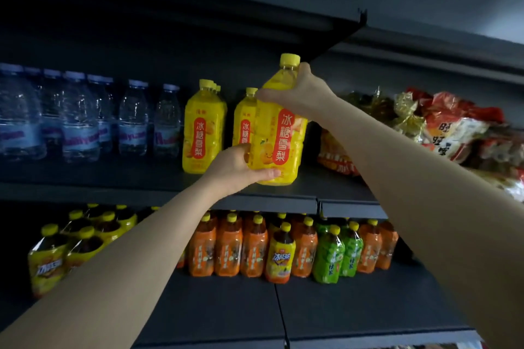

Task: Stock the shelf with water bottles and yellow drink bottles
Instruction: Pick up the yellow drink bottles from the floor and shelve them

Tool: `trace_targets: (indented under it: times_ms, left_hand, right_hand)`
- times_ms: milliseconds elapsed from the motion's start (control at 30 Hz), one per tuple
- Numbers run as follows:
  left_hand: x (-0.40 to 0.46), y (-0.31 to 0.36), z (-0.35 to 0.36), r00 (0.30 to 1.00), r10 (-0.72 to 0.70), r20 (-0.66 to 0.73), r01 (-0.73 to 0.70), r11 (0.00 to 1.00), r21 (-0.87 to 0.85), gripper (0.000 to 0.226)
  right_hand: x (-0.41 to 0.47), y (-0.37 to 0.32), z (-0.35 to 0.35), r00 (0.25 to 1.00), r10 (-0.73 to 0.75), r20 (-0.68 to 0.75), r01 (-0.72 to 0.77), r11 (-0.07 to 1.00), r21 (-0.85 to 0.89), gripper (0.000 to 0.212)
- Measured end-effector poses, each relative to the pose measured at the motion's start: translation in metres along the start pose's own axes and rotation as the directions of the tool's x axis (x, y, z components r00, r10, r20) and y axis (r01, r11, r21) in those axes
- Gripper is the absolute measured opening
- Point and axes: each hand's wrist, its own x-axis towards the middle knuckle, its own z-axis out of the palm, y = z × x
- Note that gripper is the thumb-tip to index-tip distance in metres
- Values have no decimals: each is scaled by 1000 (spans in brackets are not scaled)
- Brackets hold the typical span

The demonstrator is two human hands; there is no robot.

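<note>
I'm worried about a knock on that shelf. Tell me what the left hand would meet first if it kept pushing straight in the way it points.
Probably the yellow drink bottle standing just behind the held bottle. The left hand grips the held bottle's base and points inward toward it; the gap between them is unclear.

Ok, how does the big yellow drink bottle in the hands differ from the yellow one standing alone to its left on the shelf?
The held yellow plastic drink bottle is gripped by the right hand near its neck and by the left hand at its base; the yellow bottle standing to its left is untouched. The held one tilts slightly; the other stands upright. Both share yellow caps and red labels.
</note>
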Motion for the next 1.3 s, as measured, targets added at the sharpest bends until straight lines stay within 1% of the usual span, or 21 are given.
trace_targets:
  times_ms: [67,133,200,233,267,333,400,467,533,600,700,800,933,1167,1233,1300]
  left_hand:
    - [12,-4,7,999,-16,40,15,1000,18,54]
    - [25,-8,11,995,-35,89,29,997,69,62]
    - [34,-12,10,994,-54,94,35,980,196,76]
    - [36,-16,6,996,-56,67,35,961,273,82]
    - [38,-22,2,999,-41,23,30,934,356,86]
    - [40,-36,-8,993,42,-113,26,842,539,83]
    - [39,-52,-17,950,159,-268,58,756,652,72]
    - [37,-66,-23,892,254,-375,87,717,692,65]
    - [35,-77,-28,856,272,-439,143,692,707,67]
    - [35,-85,-30,836,255,-485,204,676,708,71]
    - [39,-90,-32,828,210,-519,260,676,689,78]
    - [46,-92,-33,848,152,-507,271,699,662,84]
    - [52,-95,-33,851,144,-504,246,739,627,93]
    - [58,-98,-25,849,104,-518,276,750,602,107]
    - [59,-102,-22,851,90,-517,281,753,594,112]
    - [61,-105,-19,853,78,-515,284,759,586,116]
  right_hand:
    - [12,10,5,999,32,-20,-32,999,6,97]
    - [24,22,11,995,85,-45,-84,996,33,96]
    - [33,35,20,992,104,-64,-103,994,23,95]
    - [38,41,24,993,95,-69,-94,995,10,94]
    - [42,45,28,994,82,-70,-83,997,-1,93]
    - [51,53,38,996,69,-58,-69,998,-6,92]
    - [58,55,54,998,42,-52,-43,999,-18,95]
    - [65,51,71,998,-23,-65,19,998,-68,100]
    - [71,43,85,995,-68,-73,61,994,-92,100]
    - [78,36,96,995,-68,-77,62,995,-79,101]
    - [89,31,113,995,-56,-87,51,996,-68,103]
    - [101,30,127,994,-28,-110,22,998,-54,103]
    - [111,31,136,992,-11,-122,1,997,-83,100]
    - [107,32,138,986,-31,-165,8,990,-139,94]
    - [99,34,145,983,-42,-178,19,991,-131,98]
    - [89,40,156,982,-59,-179,35,991,-133,108]
